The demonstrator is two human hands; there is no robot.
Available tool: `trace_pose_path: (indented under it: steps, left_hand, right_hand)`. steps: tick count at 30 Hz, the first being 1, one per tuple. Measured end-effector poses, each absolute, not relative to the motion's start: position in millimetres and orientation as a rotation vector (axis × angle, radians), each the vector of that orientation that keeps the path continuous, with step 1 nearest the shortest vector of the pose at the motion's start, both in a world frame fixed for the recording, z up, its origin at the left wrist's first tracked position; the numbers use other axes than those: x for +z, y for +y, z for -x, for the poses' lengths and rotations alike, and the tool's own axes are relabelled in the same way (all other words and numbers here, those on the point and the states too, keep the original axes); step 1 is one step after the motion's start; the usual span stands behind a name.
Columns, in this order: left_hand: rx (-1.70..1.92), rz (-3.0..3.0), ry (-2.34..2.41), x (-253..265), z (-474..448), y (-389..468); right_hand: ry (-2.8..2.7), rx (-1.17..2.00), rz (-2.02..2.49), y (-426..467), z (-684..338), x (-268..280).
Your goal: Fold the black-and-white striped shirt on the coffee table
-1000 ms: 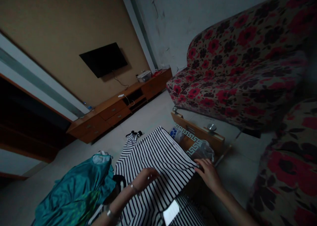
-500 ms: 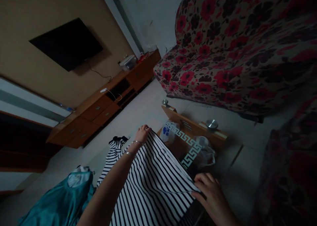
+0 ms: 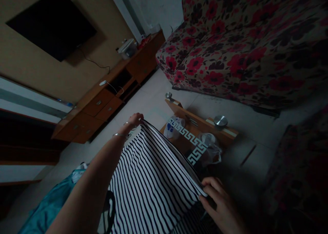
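Bare floor (image 3: 151,105) beyond; plastic bags (image 3: 174,129) and table edge (image 3: 202,124) alongside.

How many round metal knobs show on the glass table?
2: one knob at the table's far corner, another knob at the corner nearer the sofa. The striped cloth may hide others.

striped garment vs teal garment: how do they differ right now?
The striped garment is black-and-white and spread flat; the teal garment is plain, glossy and bunched. The left hand and right hand grip the striped garment's edge; no hand touches the teal garment. Both are fabric, lying side by side.
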State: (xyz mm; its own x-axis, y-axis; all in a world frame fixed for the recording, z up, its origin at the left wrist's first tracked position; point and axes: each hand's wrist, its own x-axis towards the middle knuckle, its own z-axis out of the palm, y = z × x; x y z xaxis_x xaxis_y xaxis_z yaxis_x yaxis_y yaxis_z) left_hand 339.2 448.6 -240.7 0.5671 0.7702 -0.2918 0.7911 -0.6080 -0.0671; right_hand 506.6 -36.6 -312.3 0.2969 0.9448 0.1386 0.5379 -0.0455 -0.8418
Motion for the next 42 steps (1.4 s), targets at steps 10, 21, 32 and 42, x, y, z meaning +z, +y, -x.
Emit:
trace_pose_path:
  steps: [10, 21, 32, 42]
  left_hand:
    - [-0.186, -2.463, 1.543, -265.7, -348.8, 461.2]
    - [0.291, -2.437, 1.489, -300.5, -372.5, 428.3]
    - [0.216, -2.625, 1.559, -276.2, -210.0, 350.5]
    - [0.182, -2.436, 1.918, -331.9, -134.3, 341.0]
  right_hand:
    - [-1.183, 0.624, 1.736, -28.5, -520.6, -318.7]
    - [-1.043, 0.588, 1.886, -32.7, -537.7, -327.7]
    - [-1.55, 0.291, 1.667, -3.1, -523.6, -304.5]
    - [-1.98, 0.222, 1.717, -4.8, -531.7, -335.2]
